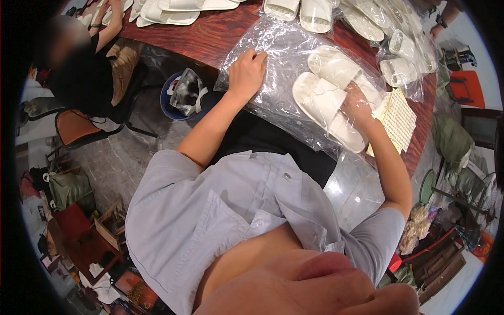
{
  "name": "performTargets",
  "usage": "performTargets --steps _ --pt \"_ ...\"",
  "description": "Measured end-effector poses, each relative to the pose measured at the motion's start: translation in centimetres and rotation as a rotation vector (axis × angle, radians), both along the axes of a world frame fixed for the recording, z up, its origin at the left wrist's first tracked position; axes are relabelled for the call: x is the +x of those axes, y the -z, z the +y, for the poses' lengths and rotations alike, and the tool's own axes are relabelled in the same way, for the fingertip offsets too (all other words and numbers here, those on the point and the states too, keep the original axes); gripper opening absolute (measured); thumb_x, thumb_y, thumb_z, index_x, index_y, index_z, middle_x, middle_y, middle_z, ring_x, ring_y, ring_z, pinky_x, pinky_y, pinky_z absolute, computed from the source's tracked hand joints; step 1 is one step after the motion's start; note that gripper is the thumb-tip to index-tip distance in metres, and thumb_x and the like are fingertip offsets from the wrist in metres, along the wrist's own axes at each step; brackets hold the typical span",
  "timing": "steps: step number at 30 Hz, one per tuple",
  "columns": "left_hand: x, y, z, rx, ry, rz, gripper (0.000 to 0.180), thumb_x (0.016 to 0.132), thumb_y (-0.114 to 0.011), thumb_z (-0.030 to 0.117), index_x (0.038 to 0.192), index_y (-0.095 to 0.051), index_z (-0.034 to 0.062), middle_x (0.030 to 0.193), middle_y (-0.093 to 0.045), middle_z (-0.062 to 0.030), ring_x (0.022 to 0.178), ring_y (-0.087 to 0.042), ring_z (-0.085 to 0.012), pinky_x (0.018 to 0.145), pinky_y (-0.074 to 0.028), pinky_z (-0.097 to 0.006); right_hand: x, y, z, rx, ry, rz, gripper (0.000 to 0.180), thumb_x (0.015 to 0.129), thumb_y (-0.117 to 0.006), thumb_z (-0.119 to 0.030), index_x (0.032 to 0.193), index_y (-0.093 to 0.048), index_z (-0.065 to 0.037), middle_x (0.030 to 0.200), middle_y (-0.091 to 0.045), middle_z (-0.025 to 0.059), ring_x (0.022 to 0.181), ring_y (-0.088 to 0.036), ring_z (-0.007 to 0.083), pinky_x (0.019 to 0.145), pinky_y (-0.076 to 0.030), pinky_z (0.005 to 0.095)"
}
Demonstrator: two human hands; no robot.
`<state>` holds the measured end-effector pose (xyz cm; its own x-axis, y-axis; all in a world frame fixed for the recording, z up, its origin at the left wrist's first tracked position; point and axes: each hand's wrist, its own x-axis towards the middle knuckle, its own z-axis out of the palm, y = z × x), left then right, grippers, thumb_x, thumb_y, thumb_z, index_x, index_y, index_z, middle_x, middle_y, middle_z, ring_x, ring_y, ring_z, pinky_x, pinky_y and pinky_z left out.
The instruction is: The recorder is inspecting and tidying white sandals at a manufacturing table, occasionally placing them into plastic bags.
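Observation:
A pair of white open-toed slippers (316, 101) lies at the right end of a large clear plastic bag (286, 52), under or inside its film. My right hand (359, 107) is at the slippers, its fingers closed around their inner edges and partly hidden by the plastic glare. At the bag's left end, my left hand (247, 73) rests with curled fingers, gripping the film against the table edge. Beside my right wrist, a stack of printed yellowish paper sheets (398, 122) lies on the dark red wood-grain table (202, 39).
Bagged white slippers (401, 47) pile up at the far right, and loose slippers (170, 13) lie at the far left. Another person (79, 73) sits to the left. A blue bucket (168, 102) stands on the floor by the table.

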<state>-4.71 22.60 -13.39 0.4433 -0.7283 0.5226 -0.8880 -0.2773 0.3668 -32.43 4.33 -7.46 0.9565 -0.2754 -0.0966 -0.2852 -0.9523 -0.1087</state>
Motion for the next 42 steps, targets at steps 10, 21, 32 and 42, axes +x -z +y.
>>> performTargets --steps 10,21,32,42 --pt "0.5 -4.8 0.6 0.334 0.100 -0.004 0.033 0.095 -0.067 0.022 0.126 -0.069 0.0130 0.103 -0.066 -0.0179 0.097 -0.067 -0.0385 0.077 -0.056 -0.050 -5.1 2.7 0.2 0.187 0.252 -0.220 0.041 0.083 -0.069 -0.007 0.123 -0.073 -0.009 0.130 -0.067 0.0179 0.131 -0.055 0.0386 0.116 -0.041 0.0479" --pt "-8.1 -16.1 -3.3 0.081 0.617 -0.273 0.058 0.090 -0.074 0.040 0.144 -0.060 0.0231 0.129 -0.059 -0.0233 0.125 -0.054 -0.0398 0.099 -0.048 -0.049 -4.9 3.7 -0.2 0.162 0.067 -0.439 0.042 0.080 -0.072 -0.003 0.121 -0.073 -0.010 0.128 -0.069 0.0131 0.127 -0.057 0.0393 0.111 -0.044 0.0481" --pt "-7.9 -3.7 -6.9 0.324 0.547 -0.100 0.064 0.094 -0.060 0.062 0.152 -0.051 0.0352 0.142 -0.051 -0.0233 0.139 -0.040 -0.0456 0.115 -0.026 -0.060 -4.9 4.0 0.1 0.046 0.084 -0.508 0.038 0.075 -0.073 -0.006 0.113 -0.077 -0.007 0.118 -0.071 0.0158 0.123 -0.059 0.0390 0.111 -0.044 0.0464" --pt "-7.7 0.1 -6.4 0.175 0.521 -0.187 0.064 0.094 -0.057 0.066 0.151 -0.052 0.0378 0.144 -0.047 -0.0224 0.139 -0.037 -0.0474 0.115 -0.025 -0.061 -9.3 0.2 2.8 -0.047 0.227 -0.403 0.035 0.078 -0.068 -0.001 0.111 -0.077 -0.007 0.117 -0.072 0.0151 0.124 -0.059 0.0397 0.111 -0.043 0.0481"
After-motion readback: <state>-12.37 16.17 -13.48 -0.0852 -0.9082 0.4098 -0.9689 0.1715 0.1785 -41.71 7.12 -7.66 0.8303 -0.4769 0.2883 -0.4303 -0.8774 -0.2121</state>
